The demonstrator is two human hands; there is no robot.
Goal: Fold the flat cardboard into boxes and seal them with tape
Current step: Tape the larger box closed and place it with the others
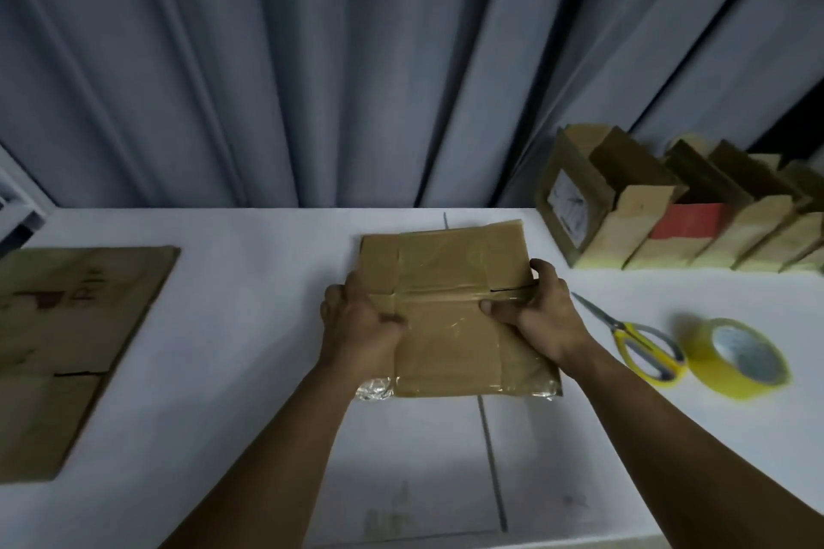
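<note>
Head view: the cardboard box (450,312) lies at the middle of the white table (223,370), its flaps closed. A strip of clear tape (446,295) runs across the centre seam, and more glossy tape covers the top face and wrinkles at the near corners.

The left hand (361,325) grips the box's left edge, with the fingers curled over the side and the thumb on top. The right hand (539,312) grips the right edge, its thumb pressed on the top just below the seam.

Yellow-handled scissors (637,339) lie just right of the right wrist, touching a yellow tape roll (735,357). A row of folded boxes (669,214) stands at the far right. A flat cardboard sheet (67,348) lies well apart at the left edge. A grey curtain (356,58) hangs behind the table.
</note>
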